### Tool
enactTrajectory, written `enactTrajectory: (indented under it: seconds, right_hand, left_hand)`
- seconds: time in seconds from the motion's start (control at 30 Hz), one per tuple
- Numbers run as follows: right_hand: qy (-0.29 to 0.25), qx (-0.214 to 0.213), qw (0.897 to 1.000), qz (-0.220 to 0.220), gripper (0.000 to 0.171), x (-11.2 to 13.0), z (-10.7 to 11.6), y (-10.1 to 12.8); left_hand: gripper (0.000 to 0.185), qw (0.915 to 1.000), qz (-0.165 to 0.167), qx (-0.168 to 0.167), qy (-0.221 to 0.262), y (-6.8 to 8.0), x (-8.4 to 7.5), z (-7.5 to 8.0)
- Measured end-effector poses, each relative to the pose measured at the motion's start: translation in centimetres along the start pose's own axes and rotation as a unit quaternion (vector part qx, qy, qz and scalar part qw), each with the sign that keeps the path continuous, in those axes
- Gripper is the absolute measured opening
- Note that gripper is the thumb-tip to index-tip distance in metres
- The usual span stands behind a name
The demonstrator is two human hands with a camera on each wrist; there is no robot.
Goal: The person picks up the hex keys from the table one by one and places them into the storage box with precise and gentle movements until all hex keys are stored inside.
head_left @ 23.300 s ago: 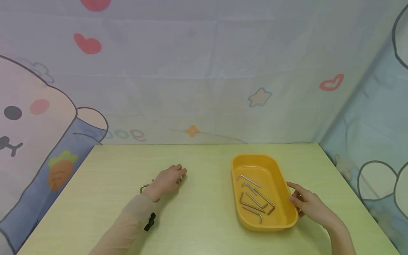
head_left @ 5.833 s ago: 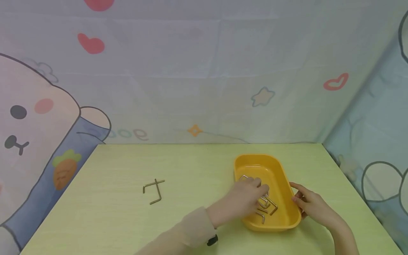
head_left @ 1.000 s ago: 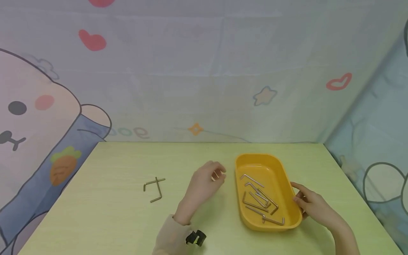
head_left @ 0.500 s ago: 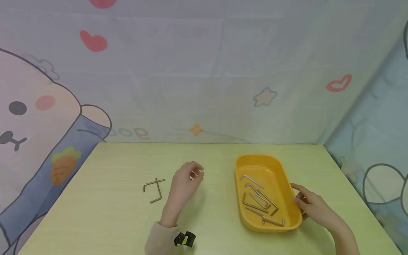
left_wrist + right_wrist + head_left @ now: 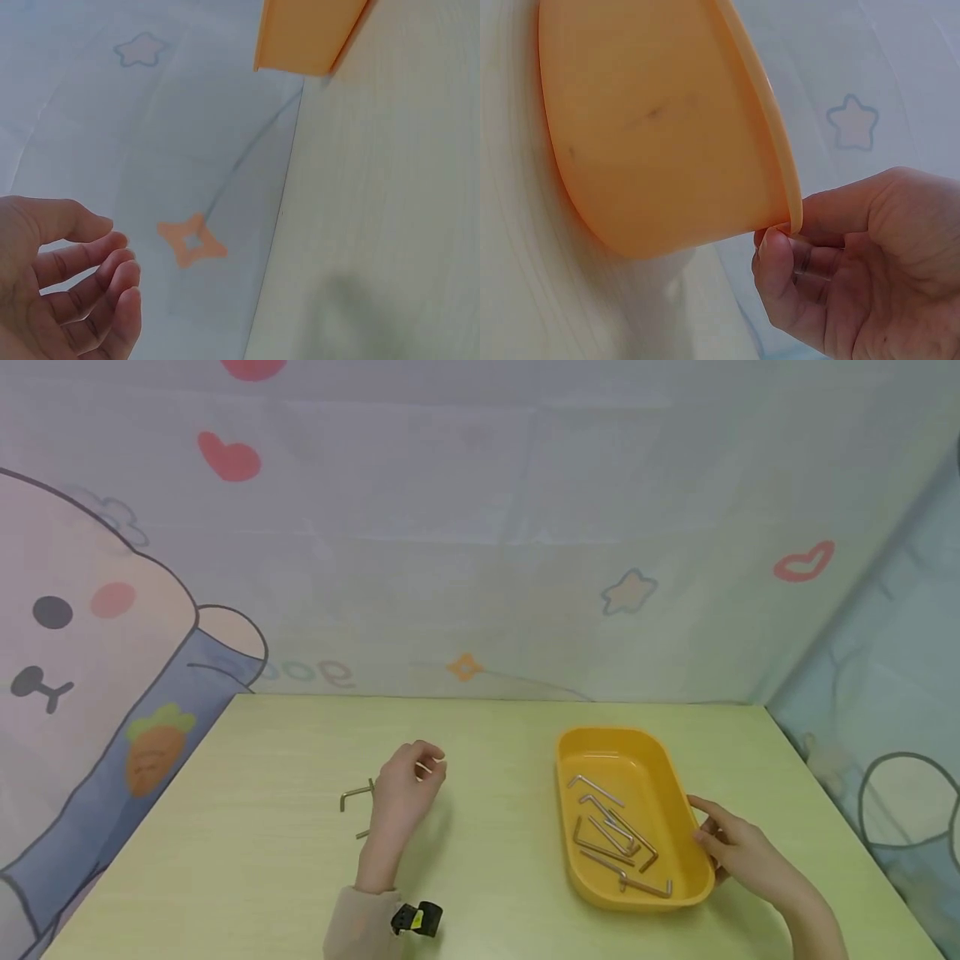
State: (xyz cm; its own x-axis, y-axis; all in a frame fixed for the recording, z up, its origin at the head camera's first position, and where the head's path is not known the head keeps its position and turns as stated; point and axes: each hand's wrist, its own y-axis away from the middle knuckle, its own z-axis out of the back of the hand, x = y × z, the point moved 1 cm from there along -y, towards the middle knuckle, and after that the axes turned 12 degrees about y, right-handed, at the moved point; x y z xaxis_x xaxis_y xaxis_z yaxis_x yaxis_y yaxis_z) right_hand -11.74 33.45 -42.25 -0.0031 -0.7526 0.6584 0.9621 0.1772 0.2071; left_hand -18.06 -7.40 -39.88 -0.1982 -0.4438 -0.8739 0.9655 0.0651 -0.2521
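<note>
My left hand [image 5: 405, 785] hovers over the table at centre left, thumb and fingers loosely curved. The left wrist view shows nothing between its fingers [image 5: 82, 300]. Just left of it lie two L-shaped hex keys, one upper [image 5: 356, 792] and one lower [image 5: 363, 834], partly covered by the hand and wrist. Their crossing is hidden. My right hand [image 5: 742, 856] pinches the right rim of the yellow tray [image 5: 600, 732], thumb and fingertips on the edge in the right wrist view [image 5: 787, 202]. Several silvery hex keys [image 5: 647, 887] lie loosely overlapping inside the tray.
The pale table [image 5: 480, 877] ends at the back against a printed cloth [image 5: 480, 527]. A second cloth wall [image 5: 900, 677] runs along the right side. A black strap device [image 5: 417, 919] sits on my left wrist.
Earlier my left hand was in the tray among the keys. Since then it has come out and moved left towards the two table keys. The right hand stays at the tray rim.
</note>
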Motion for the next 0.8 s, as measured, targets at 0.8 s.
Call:
enactTrajectory:
  seconds: [0.8]
  right_hand:
    - [0.003, -0.001, 1.000, 0.004, 0.054, 0.0, -0.2, -0.2]
  left_hand:
    - [0.026, 0.9895, 0.113, -0.035, -0.083, -0.6, 3.8, 3.1]
